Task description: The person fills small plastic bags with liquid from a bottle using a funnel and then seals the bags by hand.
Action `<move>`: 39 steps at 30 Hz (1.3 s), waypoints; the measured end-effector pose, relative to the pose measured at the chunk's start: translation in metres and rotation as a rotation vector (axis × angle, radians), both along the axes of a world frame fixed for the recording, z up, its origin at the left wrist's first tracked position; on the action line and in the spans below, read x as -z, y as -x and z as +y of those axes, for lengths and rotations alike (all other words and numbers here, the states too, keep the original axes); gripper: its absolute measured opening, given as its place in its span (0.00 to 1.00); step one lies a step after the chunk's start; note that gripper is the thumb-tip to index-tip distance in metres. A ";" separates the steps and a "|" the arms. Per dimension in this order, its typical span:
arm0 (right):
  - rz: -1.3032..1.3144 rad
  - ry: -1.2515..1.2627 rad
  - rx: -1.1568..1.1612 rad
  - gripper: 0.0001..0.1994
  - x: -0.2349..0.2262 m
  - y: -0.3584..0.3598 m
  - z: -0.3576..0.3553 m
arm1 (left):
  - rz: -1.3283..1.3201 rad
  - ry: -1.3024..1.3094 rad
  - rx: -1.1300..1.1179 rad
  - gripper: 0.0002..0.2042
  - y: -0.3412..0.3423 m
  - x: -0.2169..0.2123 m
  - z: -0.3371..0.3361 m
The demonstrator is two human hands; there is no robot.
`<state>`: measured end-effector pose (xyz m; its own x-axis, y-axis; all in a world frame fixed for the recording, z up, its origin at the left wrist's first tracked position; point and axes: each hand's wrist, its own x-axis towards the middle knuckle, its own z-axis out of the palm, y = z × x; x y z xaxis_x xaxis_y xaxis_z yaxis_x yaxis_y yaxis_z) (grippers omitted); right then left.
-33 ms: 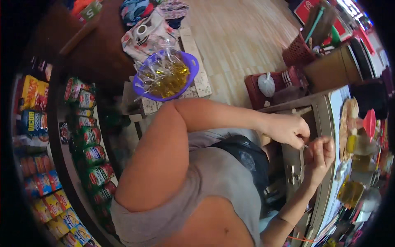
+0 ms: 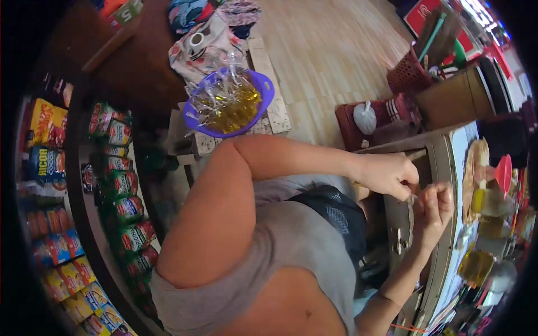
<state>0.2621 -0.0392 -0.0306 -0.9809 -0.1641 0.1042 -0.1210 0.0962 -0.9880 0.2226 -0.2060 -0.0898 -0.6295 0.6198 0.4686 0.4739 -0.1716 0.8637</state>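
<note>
My left hand (image 2: pixel 388 175) reaches across to the right with its fingers curled into a pinch. Close against it, my right hand (image 2: pixel 434 207) is also closed, thumb and fingers pressed together. A small pale bit shows between the fingertips, too small to name. Both hands are in front of a worn, pale wooden cabinet (image 2: pixel 400 210). Farther off at upper left, a purple basin (image 2: pixel 264 106) with handle holes holds several clear plastic packets of yellow liquid (image 2: pixel 238 115), their twisted ends sticking up.
The basin stands on a whitish wooden bench (image 2: pixel 277 115) beside patterned cloth (image 2: pixel 210 47). Shelves of packaged goods (image 2: pixel 129 207) line the left. At right, a counter carries a pink funnel (image 2: pixel 503 171) and containers of yellow liquid (image 2: pixel 476 266). A tied clear bag (image 2: pixel 365 117) lies beyond the hands.
The view has shifted very slightly, so the basin and shelves appear a little farther right. Both hands stay pinched together, a touch farther left.
</note>
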 end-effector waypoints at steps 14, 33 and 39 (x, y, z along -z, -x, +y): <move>-0.087 -0.115 -0.405 0.06 0.035 0.049 -0.098 | -0.025 0.029 -0.455 0.04 -0.027 0.041 -0.101; 0.005 -0.296 -0.394 0.10 0.050 0.044 -0.049 | -0.494 -0.144 -1.855 0.08 -0.088 0.194 -0.332; 0.013 -0.454 -0.448 0.08 0.051 0.023 -0.034 | -0.259 -0.327 -2.078 0.07 -0.060 0.183 -0.403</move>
<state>0.2389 -0.0736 -0.0811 -0.8062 -0.5884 -0.0608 -0.2583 0.4426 -0.8587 0.2829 -0.6093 -0.2731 -0.1722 -0.9647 0.1993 0.0274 0.1975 0.9799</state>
